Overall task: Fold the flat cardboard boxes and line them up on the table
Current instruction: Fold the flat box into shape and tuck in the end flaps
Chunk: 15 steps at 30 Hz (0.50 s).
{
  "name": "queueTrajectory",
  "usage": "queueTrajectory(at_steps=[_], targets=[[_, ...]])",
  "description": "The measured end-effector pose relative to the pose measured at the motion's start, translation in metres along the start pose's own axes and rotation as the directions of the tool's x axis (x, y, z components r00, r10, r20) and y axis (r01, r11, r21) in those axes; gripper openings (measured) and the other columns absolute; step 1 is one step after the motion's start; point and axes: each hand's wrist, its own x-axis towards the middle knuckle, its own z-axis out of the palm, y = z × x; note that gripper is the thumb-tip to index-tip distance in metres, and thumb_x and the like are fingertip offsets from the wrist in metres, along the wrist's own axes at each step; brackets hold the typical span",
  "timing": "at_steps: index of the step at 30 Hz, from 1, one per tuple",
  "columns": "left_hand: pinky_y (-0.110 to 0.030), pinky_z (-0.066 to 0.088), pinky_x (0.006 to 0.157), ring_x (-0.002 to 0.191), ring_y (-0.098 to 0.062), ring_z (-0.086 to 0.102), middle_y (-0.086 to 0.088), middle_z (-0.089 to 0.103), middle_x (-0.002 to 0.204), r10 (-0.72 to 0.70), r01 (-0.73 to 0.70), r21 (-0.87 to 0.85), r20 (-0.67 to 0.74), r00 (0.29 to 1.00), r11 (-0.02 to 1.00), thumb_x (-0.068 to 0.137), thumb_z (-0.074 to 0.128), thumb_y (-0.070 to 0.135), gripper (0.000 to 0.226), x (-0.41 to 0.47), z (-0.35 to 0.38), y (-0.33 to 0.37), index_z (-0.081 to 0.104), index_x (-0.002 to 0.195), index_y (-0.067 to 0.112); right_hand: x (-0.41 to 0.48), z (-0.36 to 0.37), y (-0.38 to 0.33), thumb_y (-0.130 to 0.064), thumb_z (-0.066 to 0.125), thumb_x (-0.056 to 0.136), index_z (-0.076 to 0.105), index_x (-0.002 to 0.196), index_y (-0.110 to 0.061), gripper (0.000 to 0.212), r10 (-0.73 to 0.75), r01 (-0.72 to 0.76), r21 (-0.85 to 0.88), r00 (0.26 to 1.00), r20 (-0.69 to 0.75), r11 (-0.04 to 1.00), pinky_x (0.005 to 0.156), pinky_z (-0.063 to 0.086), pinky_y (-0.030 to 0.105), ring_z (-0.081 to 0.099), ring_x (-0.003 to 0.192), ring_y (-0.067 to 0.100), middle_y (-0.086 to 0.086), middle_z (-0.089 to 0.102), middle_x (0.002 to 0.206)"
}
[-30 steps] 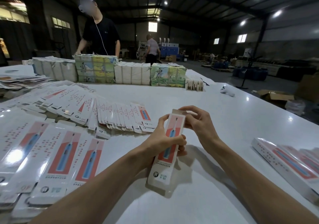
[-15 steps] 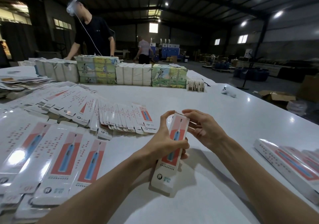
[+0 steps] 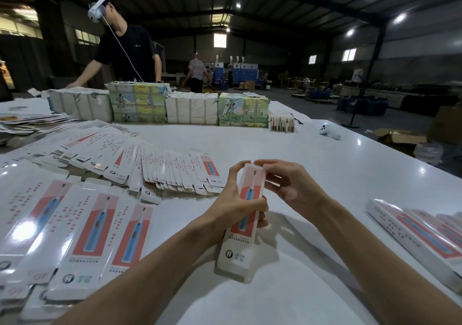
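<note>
Closer than moment ago: right hand (image 3: 287,187) pinches top flap of long white-and-coral cardboard toothbrush carton (image 3: 250,192), 6 o'clock above white table (image 3: 275,144). Left hand (image 3: 232,207) clamps mid-body. Step, likely: closing the flap. Next: tuck, set by folded row (image 3: 412,234), 3 o'clock.

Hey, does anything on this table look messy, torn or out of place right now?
Yes. The flat boxes on the left lie in a loose, overlapping fan, not a neat stack. The white paper wrap on the far bundles looks torn. The held box, gripped by the left hand and right hand, looks undamaged.
</note>
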Motion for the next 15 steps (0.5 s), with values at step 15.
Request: queueTrajectory(at_steps=[15], targets=[[-0.035, 0.063, 0.067, 0.076, -0.030, 0.078, -0.020, 0.071, 0.106, -0.083, 0.077, -0.171, -0.032, 0.996, 0.982, 0.079, 0.088, 0.018, 0.095, -0.003, -0.002, 0.000, 0.025, 0.139, 0.055, -0.007, 0.010, 0.013, -0.016, 0.072, 0.099, 0.075, 0.120, -0.005, 0.024, -0.203, 0.196, -0.329, 0.979, 0.013, 0.924, 0.095, 0.062, 0.046, 0.076, 0.106, 0.030, 0.011, 0.079, 0.113]])
